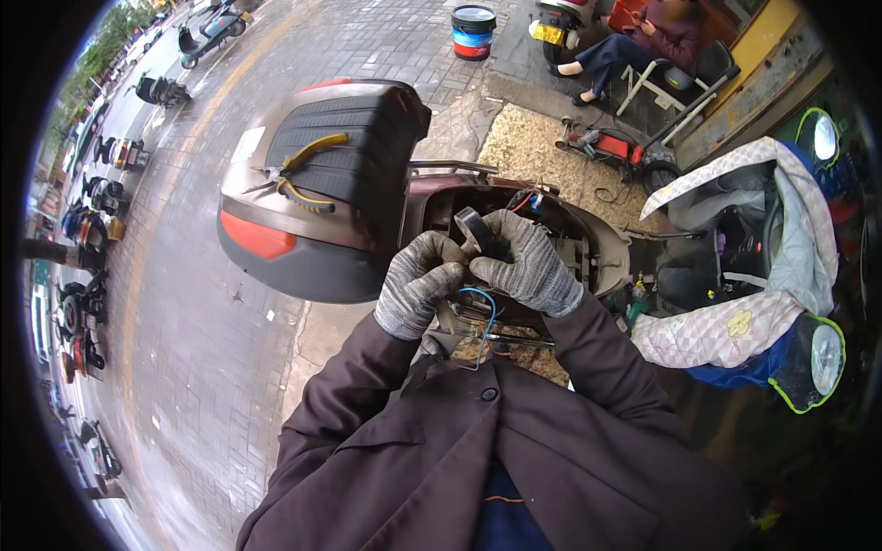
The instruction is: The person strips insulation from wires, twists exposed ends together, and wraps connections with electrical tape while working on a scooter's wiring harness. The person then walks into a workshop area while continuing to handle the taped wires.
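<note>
My gloved left hand [423, 280] is pinched on something small that is mostly hidden by my fingers, just left of my right hand. My gloved right hand [522, 262] grips a black roll of tape [475, 230] above it. A blue wire [487, 303] loops down below my hands. Under them lies the open body of a maroon scooter [585, 241], with wires and parts inside. To the left, yellow-handled pliers [308, 156] rest on the scooter's top box [262, 230].
A seated person [648, 50] is at the upper right, near a red wheeled tool [614, 144] and a bucket [473, 33]. A quilted scooter cover [707, 321] hangs at the right. Several parked scooters [87, 248] line the paved sidewalk [197, 395] at the left.
</note>
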{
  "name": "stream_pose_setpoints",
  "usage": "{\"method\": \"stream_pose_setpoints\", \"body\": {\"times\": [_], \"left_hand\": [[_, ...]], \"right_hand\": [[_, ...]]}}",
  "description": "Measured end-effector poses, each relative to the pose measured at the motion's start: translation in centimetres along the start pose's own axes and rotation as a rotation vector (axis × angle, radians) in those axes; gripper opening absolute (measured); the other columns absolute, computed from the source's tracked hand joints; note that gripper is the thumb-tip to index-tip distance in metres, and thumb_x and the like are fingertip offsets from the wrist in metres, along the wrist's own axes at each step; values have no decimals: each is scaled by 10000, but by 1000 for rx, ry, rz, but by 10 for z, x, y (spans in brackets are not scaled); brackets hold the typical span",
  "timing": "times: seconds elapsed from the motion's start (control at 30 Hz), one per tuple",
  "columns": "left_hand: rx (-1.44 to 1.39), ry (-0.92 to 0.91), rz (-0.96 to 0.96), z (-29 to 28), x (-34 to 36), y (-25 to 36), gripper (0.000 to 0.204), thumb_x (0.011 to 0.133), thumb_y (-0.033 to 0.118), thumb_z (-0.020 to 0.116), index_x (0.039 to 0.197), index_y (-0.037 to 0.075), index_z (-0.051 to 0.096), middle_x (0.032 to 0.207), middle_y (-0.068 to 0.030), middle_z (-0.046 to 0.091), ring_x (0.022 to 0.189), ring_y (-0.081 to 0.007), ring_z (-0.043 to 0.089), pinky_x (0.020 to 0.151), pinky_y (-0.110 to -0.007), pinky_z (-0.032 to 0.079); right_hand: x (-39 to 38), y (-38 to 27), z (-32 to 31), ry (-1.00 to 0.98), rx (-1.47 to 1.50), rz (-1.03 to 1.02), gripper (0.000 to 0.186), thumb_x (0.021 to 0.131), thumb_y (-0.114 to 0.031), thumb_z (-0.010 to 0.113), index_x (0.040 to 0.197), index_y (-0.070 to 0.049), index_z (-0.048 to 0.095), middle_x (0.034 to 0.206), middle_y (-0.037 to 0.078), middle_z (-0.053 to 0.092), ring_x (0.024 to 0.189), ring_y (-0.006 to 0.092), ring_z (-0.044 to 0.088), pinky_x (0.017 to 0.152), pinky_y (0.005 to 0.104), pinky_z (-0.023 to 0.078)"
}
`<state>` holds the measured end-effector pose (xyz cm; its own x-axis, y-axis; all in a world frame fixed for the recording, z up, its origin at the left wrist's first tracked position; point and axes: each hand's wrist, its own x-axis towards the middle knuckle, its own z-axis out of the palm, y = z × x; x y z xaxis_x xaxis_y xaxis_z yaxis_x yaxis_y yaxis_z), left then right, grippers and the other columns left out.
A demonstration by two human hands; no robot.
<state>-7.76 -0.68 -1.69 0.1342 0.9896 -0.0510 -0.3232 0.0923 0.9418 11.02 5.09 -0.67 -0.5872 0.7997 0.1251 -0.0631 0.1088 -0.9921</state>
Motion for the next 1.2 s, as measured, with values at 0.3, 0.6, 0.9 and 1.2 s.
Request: {"method": "stream_pose_setpoints", "body": {"times": [0.3,0.6,0.9,1.2], "left_hand": [[63,-151,-66,49,-7,-22,361,905,349,633,843,-6,605,842,-137,671,644,-201,661,548,-293,524],[-119,72,-90,85,-7,-35,214,878,215,651,859,19,568,741,-148,645,654,-294,672,640,-433,597],[-48,146,-114,87,-3,-28,225,849,211,693,810,23,577,654,-98,628,428,-171,561,420,-305,482],[-219,-53,-1,69,-11,-36,170,745,-35,639,837,56,529,838,-49,590,692,-130,598,579,-275,537]], "right_hand": [[-41,-11,-49,47,-171,39,200,841,-104,722,975,-36,590,870,17,624,812,80,587,754,265,514],[-59,-19,-66,105,-214,-72,209,827,-114,727,985,-29,619,859,21,648,793,89,608,744,274,524],[-66,-25,-55,182,-244,-96,217,825,-106,707,996,-13,610,866,39,651,785,108,615,738,283,524],[-68,-28,-38,253,-277,-44,218,823,-111,700,985,9,617,821,56,643,746,114,599,711,295,519]]}}
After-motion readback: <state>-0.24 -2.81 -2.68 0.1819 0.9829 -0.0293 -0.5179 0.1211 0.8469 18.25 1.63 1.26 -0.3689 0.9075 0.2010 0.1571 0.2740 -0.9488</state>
